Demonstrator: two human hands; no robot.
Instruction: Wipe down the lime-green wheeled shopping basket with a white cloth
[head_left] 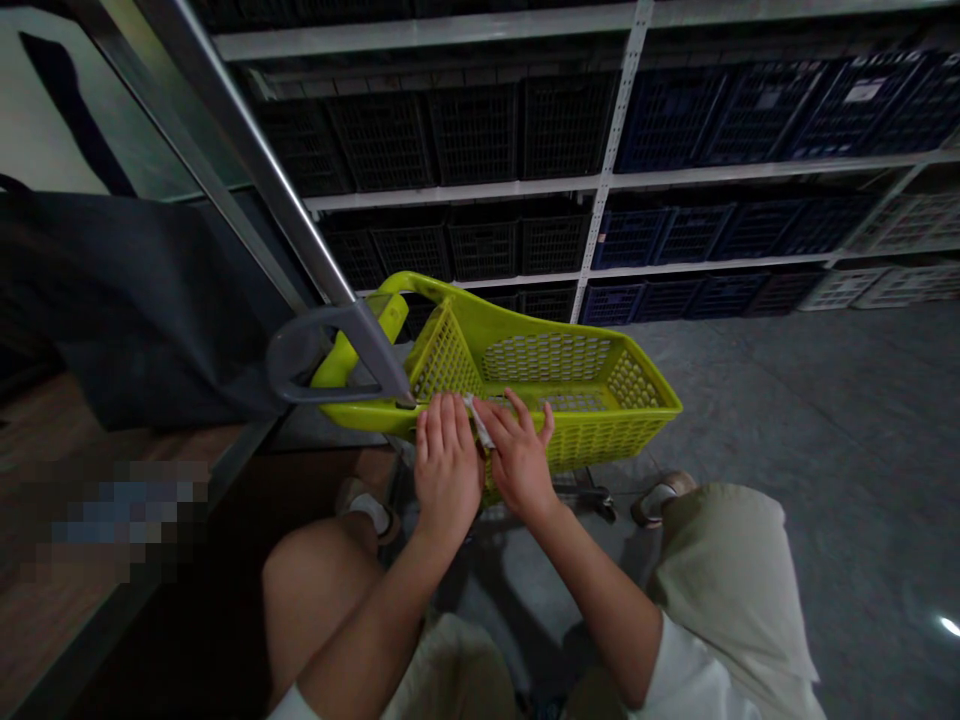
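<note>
A yellow-green plastic shopping cart (517,310) with perforated walls stands in front of me. My left hand (448,460) lies on its near rim, fingers straight and side by side, holding nothing visible. Just to the right, my right hand (521,455) presses a small white cloth or tissue (478,424) against the same rim. Its thumb side is on the white piece, while the outer fingers are raised and spread. Part of the white piece is hidden under the fingers. Left of my hands, a grey plastic loop (367,350) on a metal pole is by the cart's handle.
Shelving (600,225) with rows of dark crates (472,130) and blue crates (675,115) runs behind the cart. Pale crates (847,285) sit low at right. A metal pole (259,150) and dark sheet (172,290) are at left. My knees flank the cart.
</note>
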